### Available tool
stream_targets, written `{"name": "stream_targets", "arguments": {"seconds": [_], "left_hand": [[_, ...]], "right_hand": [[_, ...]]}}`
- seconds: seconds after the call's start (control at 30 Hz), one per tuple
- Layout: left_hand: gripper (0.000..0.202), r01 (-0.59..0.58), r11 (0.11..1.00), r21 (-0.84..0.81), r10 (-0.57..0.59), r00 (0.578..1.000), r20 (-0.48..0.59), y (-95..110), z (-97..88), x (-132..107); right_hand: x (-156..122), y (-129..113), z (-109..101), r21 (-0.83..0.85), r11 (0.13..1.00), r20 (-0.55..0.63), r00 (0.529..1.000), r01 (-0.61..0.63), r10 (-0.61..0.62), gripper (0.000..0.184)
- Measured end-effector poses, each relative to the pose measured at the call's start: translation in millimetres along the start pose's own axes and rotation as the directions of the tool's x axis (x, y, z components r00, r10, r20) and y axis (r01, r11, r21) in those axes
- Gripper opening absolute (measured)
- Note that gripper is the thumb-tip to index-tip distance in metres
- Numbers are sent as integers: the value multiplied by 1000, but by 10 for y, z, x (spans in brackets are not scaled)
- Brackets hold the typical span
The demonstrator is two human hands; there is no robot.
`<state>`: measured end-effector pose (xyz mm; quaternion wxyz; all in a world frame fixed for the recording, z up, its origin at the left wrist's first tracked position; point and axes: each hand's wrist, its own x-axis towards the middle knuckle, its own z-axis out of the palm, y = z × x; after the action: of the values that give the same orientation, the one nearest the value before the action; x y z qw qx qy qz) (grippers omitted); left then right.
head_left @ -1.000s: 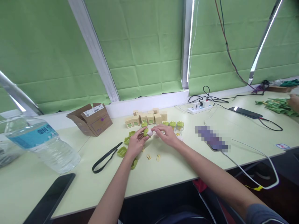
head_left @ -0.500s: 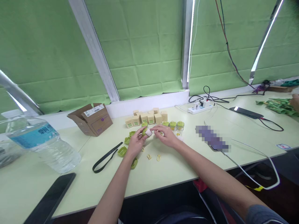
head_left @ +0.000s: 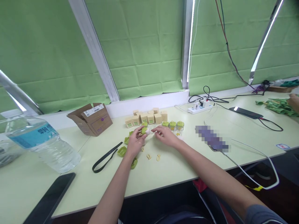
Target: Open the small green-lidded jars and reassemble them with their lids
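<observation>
In my left hand (head_left: 136, 141) is a small green and white case (head_left: 144, 131), gripped between thumb and fingers with its white side facing right. Close by on the right, my right hand (head_left: 165, 135) has its fingers curled and pinched together at the white side. Whatever sits between those fingertips is too small and pale to make out. Open green shells (head_left: 122, 151) lie under and left of my left wrist. Two yellow loops, a left one (head_left: 149, 157) and a right one (head_left: 158, 157), rest on the table below my hands. Green-lidded clear cases (head_left: 173, 125) stand behind my right hand.
Several small beige boxes (head_left: 144, 118) line the back. An open cardboard box (head_left: 91, 119), a black strap (head_left: 104, 158), a water bottle (head_left: 46, 143) and a dark phone (head_left: 51, 196) are leftward. A power strip (head_left: 201, 108) and cables lie right, near another person's hand (head_left: 293, 102).
The green and white case has turned in my left hand, its white side now pointing more to the right. My right fingertips have shifted slightly. The other person's hand has moved a little.
</observation>
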<state>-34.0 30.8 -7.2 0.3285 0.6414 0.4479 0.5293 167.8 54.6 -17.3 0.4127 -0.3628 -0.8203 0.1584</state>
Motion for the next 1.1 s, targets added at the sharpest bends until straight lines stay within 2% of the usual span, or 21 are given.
{"name": "stream_targets", "arguments": {"seconds": [0.13,0.23,0.37,0.5,0.6,0.7,0.8,0.93,1.03,1.1], "left_hand": [[54,48,998,-33,-53,987,-155,18,-25,22],[51,72,994,-88,-90,969,-229,49,-28,26],[47,96,988,-119,-125,957,-262,79,-26,20],[47,101,989,-108,-126,959,-255,88,-23,5],[45,100,987,-123,-126,964,-232,87,-16,-4],[43,89,989,-115,-112,971,-213,105,-7,-7],[47,81,988,-134,-101,983,-154,145,1,-11],[57,88,978,-187,-101,993,-57,199,16,-31],[57,114,977,-182,-123,992,-36,228,20,-56],[57,130,977,-169,-138,990,-34,243,18,-68]], "right_hand": [[4,-5,91,-116,991,100,994,62,-51,29],[43,18,81,-245,968,52,998,55,-44,31],[82,112,-140,-414,898,-60,989,-149,136,33],[49,193,-444,-517,793,-78,940,-323,332,29],[13,206,-575,-519,762,-38,900,-388,433,35],[-4,187,-581,-519,756,49,869,-399,493,50],[-5,168,-522,-561,749,104,868,-352,486,58],[-1,178,-497,-570,750,81,885,-336,458,51],[-4,176,-523,-439,838,20,929,-324,369,51],[-8,148,-521,-282,924,1,963,-258,269,51]]}}
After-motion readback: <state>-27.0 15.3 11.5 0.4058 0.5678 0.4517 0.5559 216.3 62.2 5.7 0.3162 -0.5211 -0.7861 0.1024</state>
